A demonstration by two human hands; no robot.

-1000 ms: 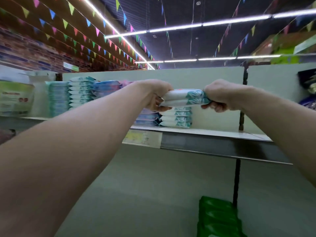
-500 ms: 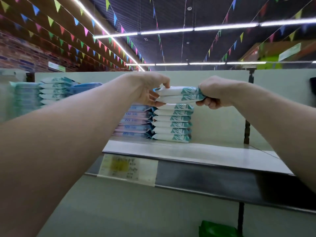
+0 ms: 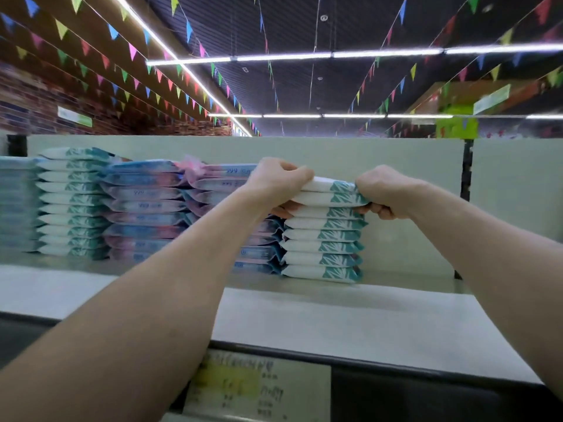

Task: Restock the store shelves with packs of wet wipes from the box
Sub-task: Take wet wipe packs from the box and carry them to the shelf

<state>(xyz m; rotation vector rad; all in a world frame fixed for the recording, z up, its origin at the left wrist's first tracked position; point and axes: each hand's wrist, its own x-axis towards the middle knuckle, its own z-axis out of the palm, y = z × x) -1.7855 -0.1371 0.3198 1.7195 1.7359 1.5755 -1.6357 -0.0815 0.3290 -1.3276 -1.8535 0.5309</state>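
**Head view, top shelf.**

**Hidden or unclear.** The left forearm crosses in front of the blue-and-pink stacks (image 3: 143, 208) just left of the white-and-teal stack (image 3: 324, 246) and covers their right ends. The print on the price label (image 3: 259, 388), on the front rail below the stack, is too blurred to read. The farthest stacks (image 3: 16, 205), well left of the stack, smear into the frame edge. Both arms are cut off at the lower corners. The fingertips of both hands are tucked out of sight under the packs.

**Edges and room.** The shelf (image 3: 350, 324) shows a broad bare strip from the stack forward to its front edge. There is bare board right of the stack as far as the dark upright post (image 3: 465, 178). Behind the stack stands the pale back panel (image 3: 402, 159), with open air above its top edge.

**Task thing.** A pair of packs (image 3: 326, 193), one upon the other, sits at the top of the stack, its ends in line with the packs below. The left hand (image 3: 275, 181) holds the pair's left end, thumb on top. The right hand (image 3: 387, 191) holds the teal-printed right end, fingers curled beneath. Each grip is closed round the pair, which spans between the two grips. Whether the lower pack touches the stack cannot be told.
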